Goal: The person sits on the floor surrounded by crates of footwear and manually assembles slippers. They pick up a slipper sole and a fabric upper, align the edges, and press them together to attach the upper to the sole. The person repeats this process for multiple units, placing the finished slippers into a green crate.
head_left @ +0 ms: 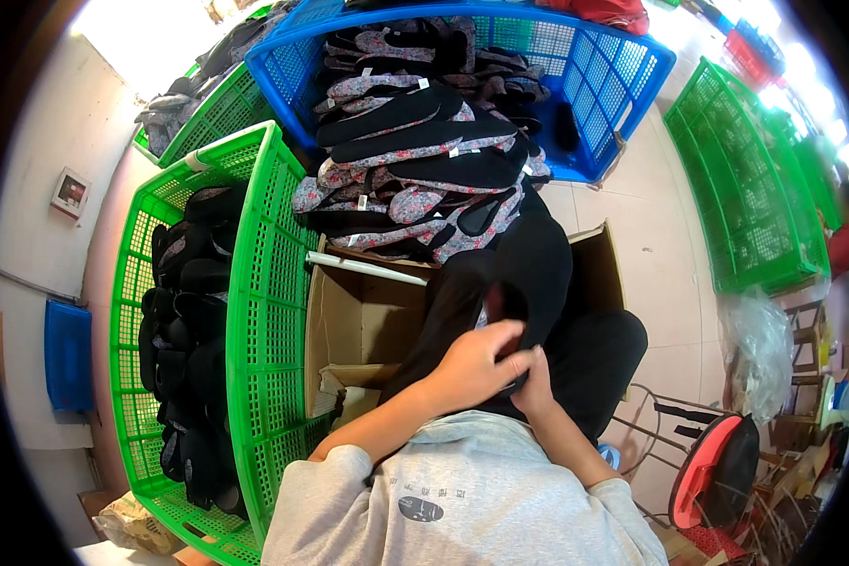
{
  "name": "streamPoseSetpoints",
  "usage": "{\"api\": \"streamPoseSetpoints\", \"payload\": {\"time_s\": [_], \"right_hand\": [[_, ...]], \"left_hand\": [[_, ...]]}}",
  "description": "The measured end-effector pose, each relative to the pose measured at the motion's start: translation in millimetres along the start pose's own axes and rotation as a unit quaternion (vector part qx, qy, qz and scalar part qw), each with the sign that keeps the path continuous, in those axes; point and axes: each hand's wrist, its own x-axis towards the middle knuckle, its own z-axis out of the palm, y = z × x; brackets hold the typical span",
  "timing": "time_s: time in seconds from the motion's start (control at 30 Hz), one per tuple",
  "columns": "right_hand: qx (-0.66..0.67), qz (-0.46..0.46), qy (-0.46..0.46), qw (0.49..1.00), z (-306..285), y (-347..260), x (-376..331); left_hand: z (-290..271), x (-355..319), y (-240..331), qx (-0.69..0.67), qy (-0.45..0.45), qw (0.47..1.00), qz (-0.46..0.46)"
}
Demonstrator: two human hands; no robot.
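Observation:
Both my hands meet close to my chest on a black shoe upper. My left hand grips its lower edge with fingers curled over the fabric. My right hand pinches the same piece from beneath, mostly hidden behind the left. The black piece rises from my hands toward a big heap of floral and black shoe uppers piled in front of me. My grey sleeves come in from the lower edge.
An open cardboard box sits below the heap. A green crate of black pieces stands at left, a blue crate behind the heap, more green crates at right. A red-rimmed stool and plastic bag lie at lower right.

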Motion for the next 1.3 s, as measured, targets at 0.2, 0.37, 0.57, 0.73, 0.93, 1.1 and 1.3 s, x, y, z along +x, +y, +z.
{"api": "streamPoseSetpoints", "payload": {"time_s": [0.2, 0.37, 0.57, 0.73, 0.93, 1.1, 1.3], "right_hand": [[0.066, 0.079, 0.166, 0.981, 35.0, -29.6, 14.9], [0.070, 0.084, 0.147, 0.983, 26.2, -26.9, 12.3], [0.046, 0.093, 0.137, 0.985, 25.0, -33.2, 16.2], [0.087, 0.117, 0.057, 0.988, 2.4, -33.9, 17.2], [0.165, 0.208, -0.105, 0.958, -19.4, -29.3, 13.8], [0.039, 0.273, -0.029, 0.961, -16.6, -42.0, -13.3], [0.008, 0.261, -0.050, 0.964, -33.9, -48.7, -24.6]], "left_hand": [[12.2, -14.1, -19.2, 0.302, 0.054, 0.937, 0.170], [20.3, -7.3, -14.7, 0.265, 0.020, 0.938, 0.224], [15.2, -8.1, -12.2, 0.265, 0.018, 0.940, 0.213], [-24.6, 9.4, -5.7, 0.140, 0.229, 0.950, 0.159], [-71.2, 31.4, -38.1, -0.039, 0.282, 0.958, 0.022], [-81.0, 23.3, -15.6, 0.088, 0.149, 0.984, 0.037], [-80.5, -4.2, -23.4, 0.009, 0.094, 0.993, 0.067]]}}
